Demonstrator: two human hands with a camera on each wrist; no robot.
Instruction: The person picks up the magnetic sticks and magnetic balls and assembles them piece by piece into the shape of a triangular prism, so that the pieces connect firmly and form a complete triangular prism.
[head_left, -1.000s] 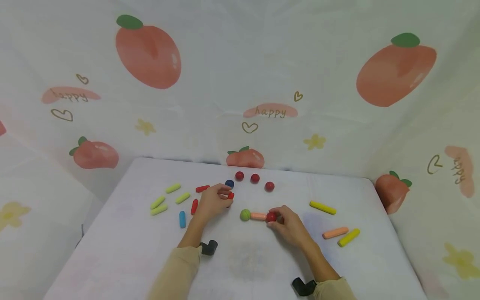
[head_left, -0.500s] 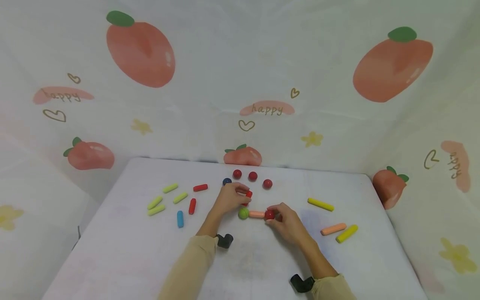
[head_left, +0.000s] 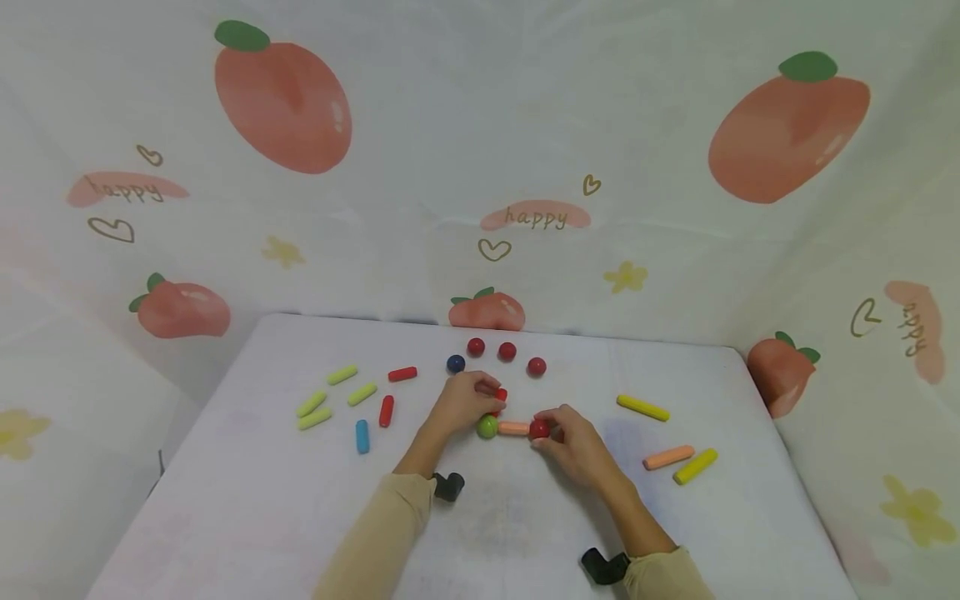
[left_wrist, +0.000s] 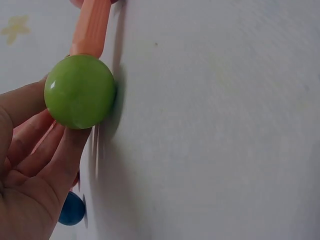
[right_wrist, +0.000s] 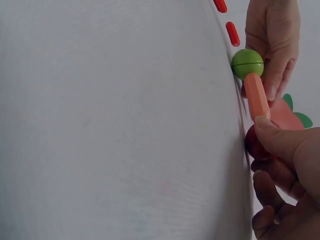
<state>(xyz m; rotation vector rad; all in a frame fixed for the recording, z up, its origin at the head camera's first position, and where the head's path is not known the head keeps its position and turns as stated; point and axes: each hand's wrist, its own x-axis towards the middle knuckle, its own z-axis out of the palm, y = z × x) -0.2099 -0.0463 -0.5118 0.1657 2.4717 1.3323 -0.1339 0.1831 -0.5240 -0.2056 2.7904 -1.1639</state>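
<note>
A green ball point(head_left: 487, 427), a peach-orange stick point(head_left: 513, 428) and a dark red ball point(head_left: 538, 428) lie joined in a row on the white table. My right hand point(head_left: 577, 446) pinches the red ball between thumb and fingers at the row's right end. With my left hand point(head_left: 463, 404) I hold a short red stick point(head_left: 502, 395) just behind the green ball. In the left wrist view the green ball point(left_wrist: 80, 92) hides most of that stick and my fingertips, so whether stick and ball touch I cannot tell.
Behind the hands stand a blue ball point(head_left: 456, 363) and three red balls point(head_left: 507, 351). Red sticks point(head_left: 386, 411), a blue stick point(head_left: 362, 436) and several lime sticks point(head_left: 363, 394) lie left. Yellow sticks point(head_left: 642, 407) and an orange stick point(head_left: 668, 457) lie right.
My left hand has moved right with the red stick, from beside the loose red sticks to just behind the green ball. The right hand stays on the red ball.
</note>
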